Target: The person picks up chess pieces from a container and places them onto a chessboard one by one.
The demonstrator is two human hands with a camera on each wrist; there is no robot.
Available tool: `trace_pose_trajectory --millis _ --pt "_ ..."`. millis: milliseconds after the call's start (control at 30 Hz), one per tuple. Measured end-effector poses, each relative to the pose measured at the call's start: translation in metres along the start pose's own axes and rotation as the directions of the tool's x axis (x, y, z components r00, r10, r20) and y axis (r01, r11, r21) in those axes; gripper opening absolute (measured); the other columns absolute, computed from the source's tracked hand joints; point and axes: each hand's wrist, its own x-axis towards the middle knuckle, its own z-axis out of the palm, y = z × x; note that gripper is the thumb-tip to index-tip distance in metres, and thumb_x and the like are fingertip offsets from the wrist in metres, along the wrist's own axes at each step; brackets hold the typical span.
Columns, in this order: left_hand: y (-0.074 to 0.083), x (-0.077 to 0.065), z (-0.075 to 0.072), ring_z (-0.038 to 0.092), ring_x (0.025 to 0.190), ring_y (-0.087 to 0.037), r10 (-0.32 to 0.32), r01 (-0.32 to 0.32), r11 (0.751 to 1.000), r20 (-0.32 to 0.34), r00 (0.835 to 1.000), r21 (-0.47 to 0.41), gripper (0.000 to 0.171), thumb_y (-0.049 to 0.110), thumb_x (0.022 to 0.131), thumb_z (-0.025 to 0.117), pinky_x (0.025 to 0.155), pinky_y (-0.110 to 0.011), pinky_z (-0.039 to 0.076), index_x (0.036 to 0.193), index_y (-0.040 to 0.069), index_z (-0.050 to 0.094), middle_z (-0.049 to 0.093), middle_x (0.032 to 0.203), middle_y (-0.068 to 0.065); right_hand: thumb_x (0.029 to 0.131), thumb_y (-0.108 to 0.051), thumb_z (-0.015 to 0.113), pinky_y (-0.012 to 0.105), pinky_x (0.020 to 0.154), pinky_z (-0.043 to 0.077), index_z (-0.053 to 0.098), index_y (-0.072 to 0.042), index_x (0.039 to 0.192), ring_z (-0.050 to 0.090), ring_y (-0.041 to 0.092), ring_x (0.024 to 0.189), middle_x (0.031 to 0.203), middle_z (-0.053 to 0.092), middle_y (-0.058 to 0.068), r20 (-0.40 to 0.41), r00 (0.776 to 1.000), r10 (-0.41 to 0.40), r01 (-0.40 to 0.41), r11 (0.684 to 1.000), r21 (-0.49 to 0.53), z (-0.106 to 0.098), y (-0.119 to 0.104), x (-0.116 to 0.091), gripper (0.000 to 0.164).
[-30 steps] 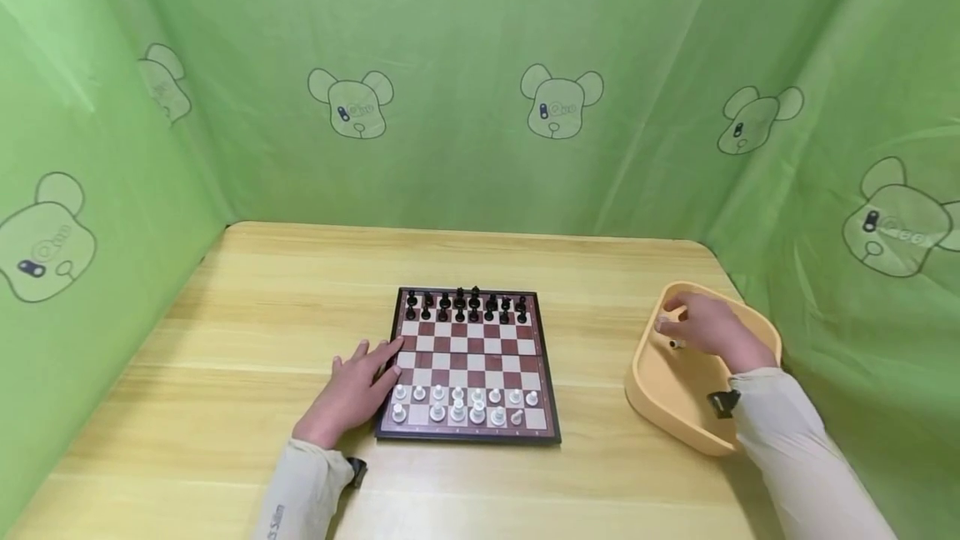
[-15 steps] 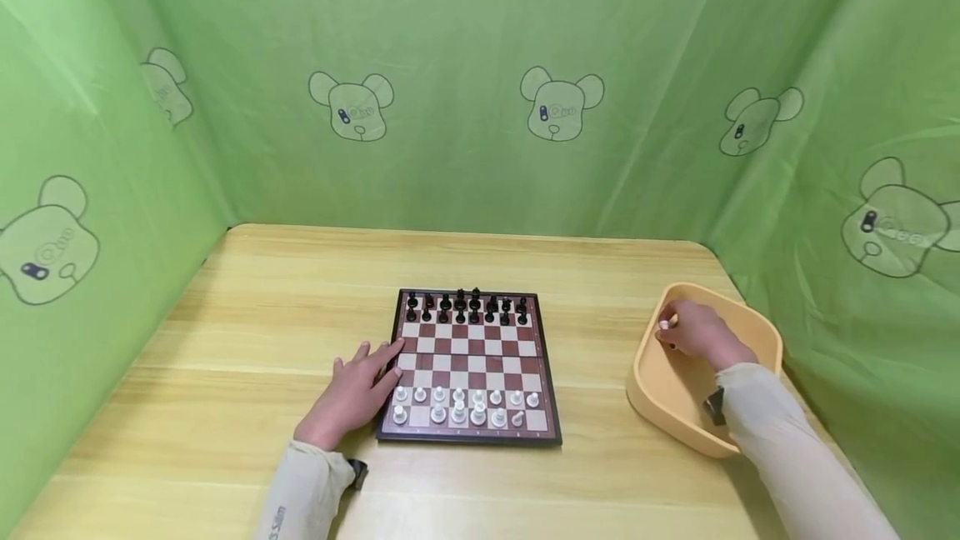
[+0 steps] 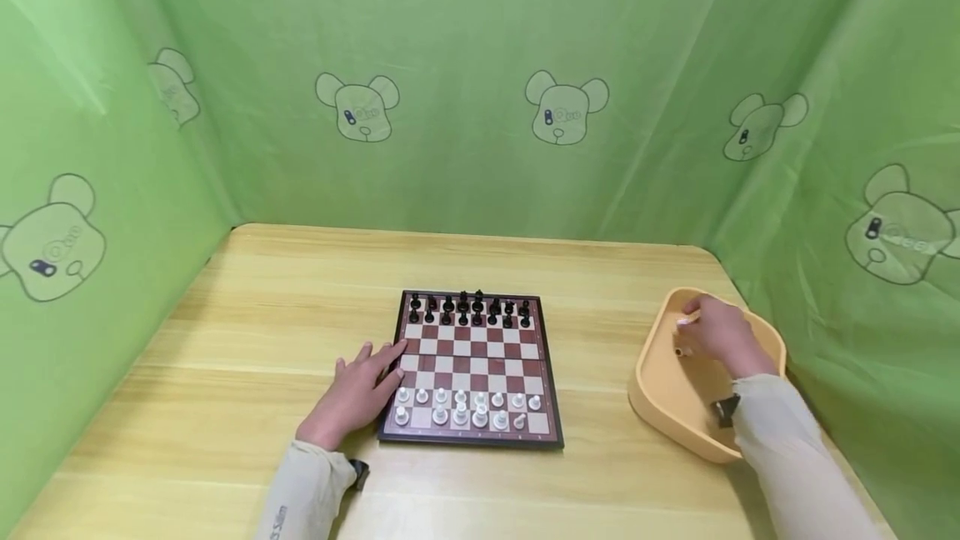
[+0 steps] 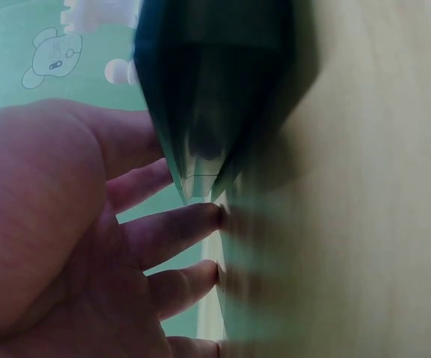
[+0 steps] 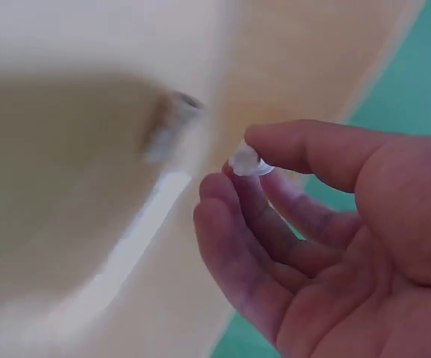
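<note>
My right hand (image 3: 720, 335) is over the orange bin (image 3: 651, 407), pinching a white chess piece (image 5: 246, 159) between thumb and fingertips. Its exact kind is hard to tell, as the fingers hide part of it. Another small white chess piece (image 3: 681, 351) lies in the bin, blurred in the right wrist view. My left hand (image 3: 356, 390) rests with spread fingers at the left edge of the chessboard (image 3: 471, 365). In the left wrist view, its fingertips (image 4: 208, 216) reach the table beside the board's dark underside (image 4: 215, 97).
Black chess pieces (image 3: 477, 311) stand in two rows at the board's far side. White chess pieces (image 3: 461, 415) line its near side, one of them (image 3: 520, 421) looking tilted. The wooden table (image 3: 225, 315) is walled by green curtains (image 3: 465, 173).
My right hand dipped to the piece in the bin, then drew back slightly right, uncovering that piece; a white piece stays in its fingers. The left hand has kept its place.
</note>
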Motion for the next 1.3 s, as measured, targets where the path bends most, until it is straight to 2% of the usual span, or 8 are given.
trace_pose_trajectory --millis 167,367,567,667,767,1067,1200,1300 --pt "0.000 0.000 0.001 0.021 0.152 -0.050 -0.006 0.006 1.000 0.009 1.000 0.002 0.052 0.028 0.108 0.052 0.118 -0.074 0.001 0.158 0.014 0.045 0.044 0.157 -0.023 0.098 -0.022 0.064 0.035 0.061 0.050 0.063 0.006 0.116 0.068 0.024 0.070 0.093 0.075 0.023 -0.158 0.985 0.071 -0.057 0.994 0.093 -0.024 -0.021 -0.021 0.034" --pt "0.002 0.000 -0.001 0.020 0.152 -0.050 -0.010 0.010 1.000 0.004 1.000 -0.001 0.052 0.028 0.109 0.052 0.118 -0.074 0.001 0.158 0.013 0.045 0.044 0.157 -0.023 0.102 -0.032 0.057 0.036 0.069 0.042 0.070 -0.003 0.125 0.063 0.026 0.083 0.106 0.072 0.023 -0.342 0.935 0.094 -0.050 0.990 0.133 -0.048 -0.068 -0.049 0.039" --pt "0.002 0.002 -0.001 0.021 0.152 -0.050 -0.010 0.009 1.000 0.010 1.000 0.007 0.052 0.029 0.109 0.052 0.118 -0.075 0.001 0.158 0.014 0.045 0.043 0.158 -0.023 0.095 -0.022 0.068 0.012 0.064 0.043 0.078 -0.006 0.111 0.055 -0.009 0.069 0.087 0.072 -0.001 -0.528 0.848 0.044 0.075 0.977 0.201 -0.044 -0.117 -0.074 0.025" --pt "0.002 0.002 0.000 0.021 0.152 -0.051 -0.009 0.009 1.000 0.011 1.000 0.008 0.052 0.028 0.109 0.051 0.118 -0.076 0.001 0.158 0.014 0.045 0.043 0.158 -0.023 0.091 -0.014 0.074 0.004 0.063 0.045 0.079 -0.005 0.102 0.056 -0.009 0.068 0.080 0.066 -0.013 -0.595 0.804 0.017 0.187 0.942 0.279 -0.036 -0.139 -0.082 0.015" --pt "0.001 0.001 0.001 0.021 0.152 -0.051 -0.012 0.012 1.000 0.010 1.000 0.005 0.052 0.028 0.109 0.052 0.118 -0.076 0.001 0.158 0.014 0.045 0.043 0.158 -0.023 0.089 -0.007 0.077 0.005 0.065 0.048 0.078 -0.002 0.097 0.060 -0.003 0.069 0.078 0.064 -0.016 -0.626 0.779 -0.031 0.298 0.898 0.325 -0.032 -0.158 -0.087 0.010" --pt "0.000 0.001 0.000 0.020 0.152 -0.051 -0.012 0.012 1.000 0.020 1.000 0.002 0.052 0.028 0.109 0.051 0.118 -0.075 0.000 0.159 0.013 0.043 0.041 0.159 -0.023 0.084 0.003 0.078 0.008 0.070 0.048 0.079 -0.007 0.094 0.059 -0.002 0.072 0.080 0.068 -0.002 -0.671 0.699 -0.246 0.513 0.826 0.233 -0.032 -0.190 -0.102 0.014" --pt "0.001 0.002 -0.001 0.020 0.152 -0.051 -0.007 0.007 1.000 0.016 1.000 0.001 0.053 0.027 0.109 0.052 0.118 -0.075 0.000 0.158 0.013 0.043 0.041 0.158 -0.024 0.081 0.005 0.079 0.011 0.073 0.048 0.079 -0.006 0.093 0.059 -0.001 0.075 0.081 0.070 0.000 -0.710 0.644 -0.286 0.579 0.789 0.207 -0.037 -0.202 -0.114 0.017" --pt "0.001 0.002 -0.001 0.019 0.152 -0.051 -0.008 0.008 1.000 0.018 1.000 0.002 0.053 0.027 0.109 0.051 0.118 -0.075 0.000 0.159 0.013 0.043 0.041 0.159 -0.024 0.078 0.009 0.077 0.015 0.076 0.050 0.078 0.001 0.091 0.060 0.004 0.079 0.084 0.071 0.001 -0.756 0.583 -0.300 0.660 0.717 0.225 -0.043 -0.213 -0.123 0.015"
